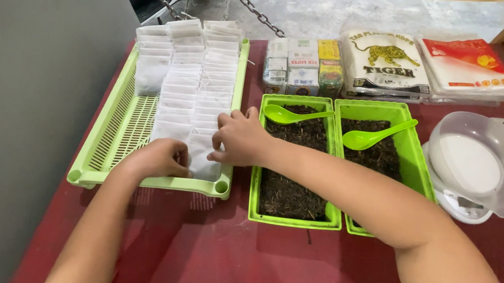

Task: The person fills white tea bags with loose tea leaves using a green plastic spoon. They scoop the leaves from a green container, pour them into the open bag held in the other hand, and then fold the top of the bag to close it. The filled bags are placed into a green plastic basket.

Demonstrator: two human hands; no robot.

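Observation:
My left hand [160, 158] rests at the near end of a light green slotted tray [117, 127], its fingers curled on the nearest white paper sachet [202, 160]. My right hand [238, 137] reaches across from the right and pinches the same sachet from its right side. Rows of overlapping white sachets [192, 73] fill the tray from the far end towards me. To the right stand two green tubs of dark loose material [287, 192], [416, 155], each with a green plastic spoon [292, 114], [374, 135] lying in it.
A small white scale under a clear bowl [474, 165] sits at the right. Small boxes [303, 66] and flat packets [385, 65], [469, 64] line the far edge of the dark red table [221, 257]. A grey wall [19, 104] runs along the left.

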